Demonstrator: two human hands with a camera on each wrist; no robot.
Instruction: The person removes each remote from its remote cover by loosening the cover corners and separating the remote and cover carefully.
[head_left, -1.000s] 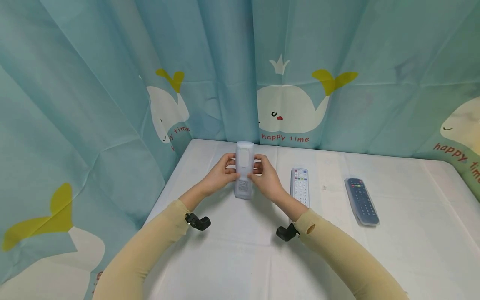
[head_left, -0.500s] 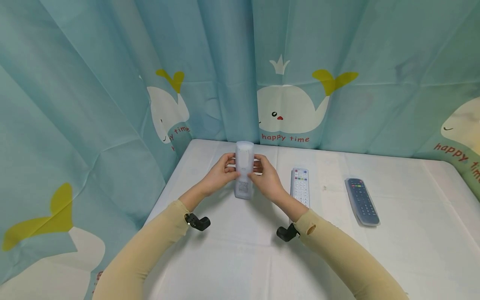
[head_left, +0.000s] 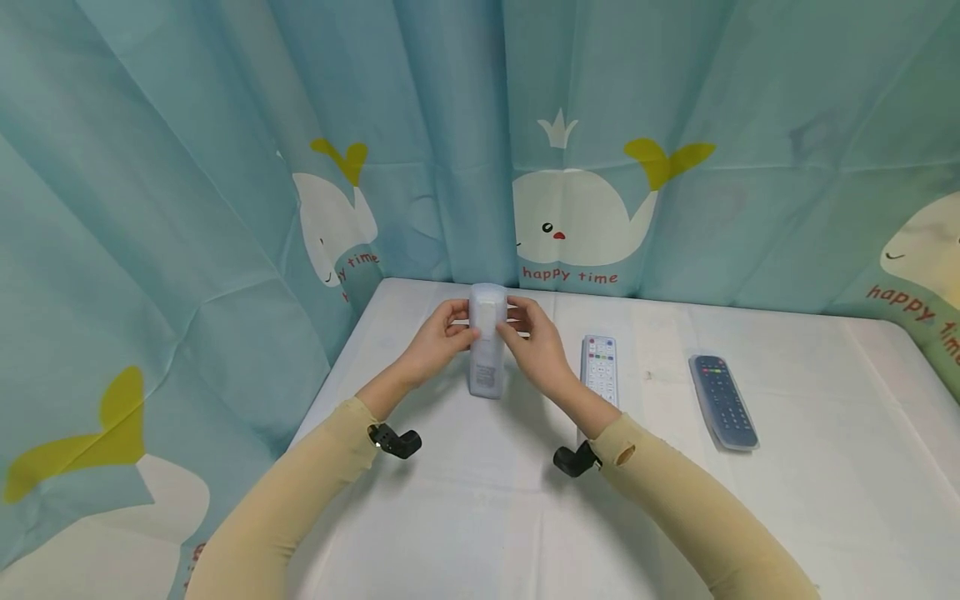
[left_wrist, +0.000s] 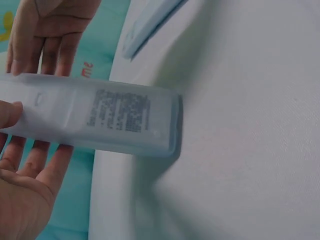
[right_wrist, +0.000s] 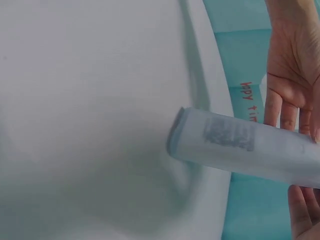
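A remote control (head_left: 487, 358) in a translucent pale sleeve stands tilted up in the head view, its label side facing the head camera. My left hand (head_left: 435, 340) grips its left edge, thumb on the face and fingers behind. On the opposite edge, my right hand (head_left: 542, 343) pinches it the same way. In the left wrist view the printed label (left_wrist: 122, 111) shows through the sleeve near the lower end. That end is at or just over the tabletop; whether it touches, I cannot tell. The button side is hidden.
A white remote (head_left: 601, 371) lies right of my hands, its near end partly covered by my right forearm. Farther right lies a dark remote (head_left: 724, 404) in a clear sleeve. The white table (head_left: 465, 517) meets a blue whale-print curtain (head_left: 465, 150) at the back and left.
Both hands have shifted slightly up along the sleeved remote, thumbs now higher on its face. The remote itself has barely moved. The other two remotes lie as before.
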